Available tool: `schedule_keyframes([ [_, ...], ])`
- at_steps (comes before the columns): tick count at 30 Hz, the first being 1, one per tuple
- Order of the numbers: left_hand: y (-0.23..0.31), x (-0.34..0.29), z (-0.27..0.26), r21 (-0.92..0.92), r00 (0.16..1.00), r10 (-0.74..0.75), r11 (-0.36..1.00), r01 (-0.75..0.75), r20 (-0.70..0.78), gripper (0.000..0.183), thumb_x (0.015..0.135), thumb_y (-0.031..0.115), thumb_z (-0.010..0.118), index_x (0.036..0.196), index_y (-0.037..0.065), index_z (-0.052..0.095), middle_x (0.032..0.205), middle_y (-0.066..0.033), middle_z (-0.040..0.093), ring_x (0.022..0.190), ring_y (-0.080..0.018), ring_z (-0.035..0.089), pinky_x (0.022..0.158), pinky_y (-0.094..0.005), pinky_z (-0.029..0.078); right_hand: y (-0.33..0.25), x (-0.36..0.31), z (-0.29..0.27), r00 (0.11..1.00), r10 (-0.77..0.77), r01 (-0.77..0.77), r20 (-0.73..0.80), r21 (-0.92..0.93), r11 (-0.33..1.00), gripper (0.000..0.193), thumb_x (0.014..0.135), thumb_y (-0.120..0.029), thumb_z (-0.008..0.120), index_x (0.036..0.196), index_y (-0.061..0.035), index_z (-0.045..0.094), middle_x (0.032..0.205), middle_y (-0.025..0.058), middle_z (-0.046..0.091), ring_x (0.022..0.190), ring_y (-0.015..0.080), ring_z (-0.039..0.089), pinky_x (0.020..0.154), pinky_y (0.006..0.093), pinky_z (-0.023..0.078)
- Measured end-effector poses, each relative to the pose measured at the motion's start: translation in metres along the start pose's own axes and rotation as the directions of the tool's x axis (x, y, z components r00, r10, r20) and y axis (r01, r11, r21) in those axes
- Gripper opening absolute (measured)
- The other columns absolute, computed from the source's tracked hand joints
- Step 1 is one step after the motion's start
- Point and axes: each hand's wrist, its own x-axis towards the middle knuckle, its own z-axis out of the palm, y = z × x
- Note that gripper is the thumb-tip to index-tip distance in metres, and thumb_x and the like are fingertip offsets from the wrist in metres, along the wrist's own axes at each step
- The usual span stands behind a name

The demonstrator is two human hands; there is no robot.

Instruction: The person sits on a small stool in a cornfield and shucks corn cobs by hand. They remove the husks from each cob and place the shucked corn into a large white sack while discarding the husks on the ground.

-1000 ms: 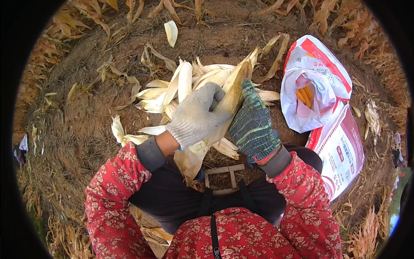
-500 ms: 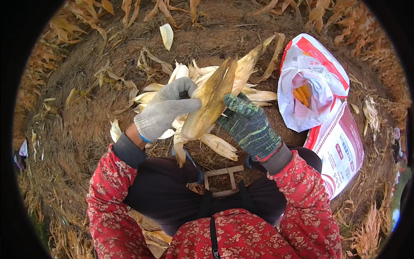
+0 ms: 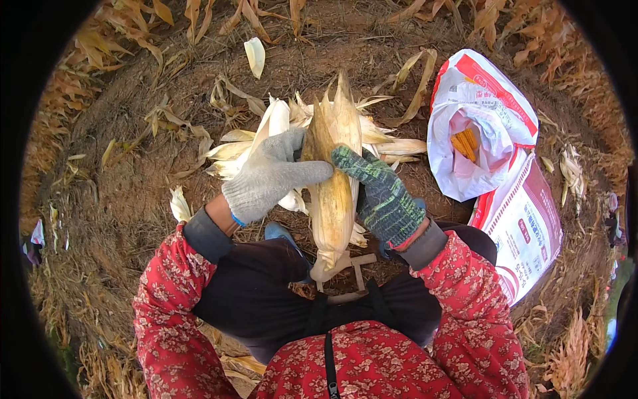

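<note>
An ear of corn (image 3: 333,206) in its dry, pale husk is upright between my hands, tip pointing away from me and stalk end above my lap. On its left side my left hand (image 3: 269,174), in a light grey knit glove, grips it with the thumb laid across the husk. My right hand (image 3: 382,196), in a dark green striped glove, closes on the other side, thumb on the husk. Its other fingers are partly hidden behind the ear. Beneath and beyond lies a pile of loose pale husks (image 3: 229,151) on the soil.
To the right stands an open white and red sack (image 3: 442,143) with bare yellow corn cobs (image 3: 464,144) inside. A second printed sack part (image 3: 525,226) lies below it. A wooden frame (image 3: 359,276) sits between my feet. Dry corn plants (image 3: 100,40) edge the ground.
The ear has turned from slanting to nearly upright and come a little nearer me. My left hand has moved right, and my right hand's thumb now lies farther over the husk.
</note>
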Motion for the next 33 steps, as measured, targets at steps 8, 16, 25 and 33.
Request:
schedule_keyframes([
  [8, -0.002, -0.005, -0.010, -0.150, 0.990, 0.111, 0.981, -0.124, -0.090, 0.050, 0.086, 0.009, 0.071, 0.131, 0.001, 0.050, 0.113, -0.0058, 0.064, 0.107, -0.0145, 0.060, 0.097, -0.0310, 0.046, -0.012, 0.002, -0.006, 0.999, -0.005, 0.016, -0.048, 0.219, 0.976, 0.038, 0.094, -0.021, 0.064, 0.127, -0.0059, 0.053, 0.116, 0.0124, 0.063, 0.108, 0.0256, 0.062, 0.093, 0.0423, 0.055],
  [16, 0.003, -0.033, -0.021, 0.233, 0.960, -0.114, 0.971, 0.053, 0.257, 0.043, 0.079, 0.012, 0.080, 0.115, -0.001, 0.060, 0.096, -0.0024, 0.064, 0.089, -0.0085, 0.057, 0.079, -0.0266, 0.049, -0.058, 0.002, -0.025, 0.971, -0.214, 0.230, -0.106, 0.174, 0.958, 0.037, 0.092, -0.021, 0.066, 0.123, -0.0060, 0.052, 0.108, 0.0177, 0.063, 0.101, 0.0352, 0.063, 0.090, 0.0518, 0.052],
  [25, -0.054, -0.026, 0.002, 0.747, 0.774, -0.050, 0.307, -0.589, 0.631, 0.038, 0.075, 0.025, 0.069, 0.108, 0.008, 0.062, 0.094, -0.0109, 0.066, 0.089, -0.0327, 0.063, 0.079, -0.0398, 0.050, -0.061, -0.008, -0.051, 0.792, -0.604, 0.444, 0.088, -0.761, 0.472, 0.038, 0.087, 0.004, 0.059, 0.125, -0.0037, 0.057, 0.115, 0.0108, 0.060, 0.106, 0.0220, 0.060, 0.095, 0.0363, 0.049],
  [33, -0.004, -0.015, 0.015, 0.850, 0.986, -0.025, 0.510, -0.130, 0.166, 0.047, 0.076, 0.032, 0.074, 0.114, 0.009, 0.061, 0.101, -0.0099, 0.067, 0.098, -0.0267, 0.064, 0.086, -0.0387, 0.050, -0.042, -0.010, -0.011, 0.784, -0.620, 0.533, -0.031, -0.479, 0.698, 0.040, 0.082, 0.000, 0.068, 0.120, -0.0030, 0.056, 0.108, 0.0052, 0.060, 0.098, 0.0154, 0.060, 0.085, 0.0300, 0.051],
])
